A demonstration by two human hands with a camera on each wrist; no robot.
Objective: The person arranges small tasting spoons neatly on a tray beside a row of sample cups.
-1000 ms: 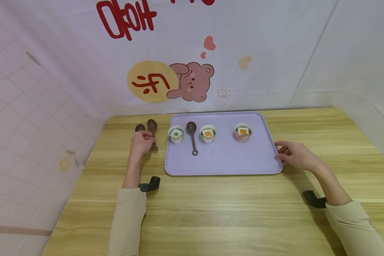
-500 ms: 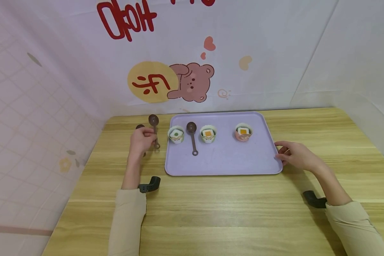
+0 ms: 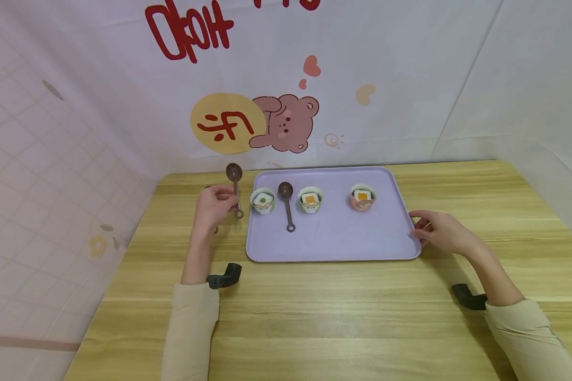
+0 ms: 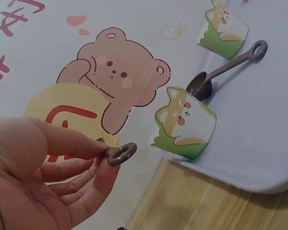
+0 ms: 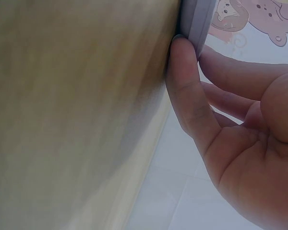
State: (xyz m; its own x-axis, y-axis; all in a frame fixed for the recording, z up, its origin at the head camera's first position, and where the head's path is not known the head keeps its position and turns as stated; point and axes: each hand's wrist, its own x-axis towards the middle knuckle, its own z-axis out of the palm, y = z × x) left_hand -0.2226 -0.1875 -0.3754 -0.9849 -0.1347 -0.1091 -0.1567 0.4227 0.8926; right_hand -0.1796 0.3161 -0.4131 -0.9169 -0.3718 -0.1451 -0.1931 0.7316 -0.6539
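My left hand [image 3: 213,209] pinches the handle of a dark brown spoon [image 3: 234,172] between thumb and fingers, just left of the tray. The deep round bowl points toward the wall; the handle's ring end [image 4: 122,154] shows past the fingertips in the left wrist view. Another brown spoon lies mostly hidden under this hand. My right hand [image 3: 440,232] grips the right edge of the lilac tray [image 3: 343,243] near its front corner. In the right wrist view, finger and thumb meet at the tray's rim [image 5: 197,28].
On the tray, a brown spoon [image 3: 288,211] lies between two green dog-print paper cups, the left one [image 3: 262,201] and the middle one [image 3: 310,200]. A pink paper cup [image 3: 363,198] stands farther right. Each holds a small white cake. A printed cloth [image 3: 391,121] hangs behind the table.
My left hand has raised the spoon off the table and moved it a little right and away from me, toward the tray's left edge. The right hand and tray stay still.
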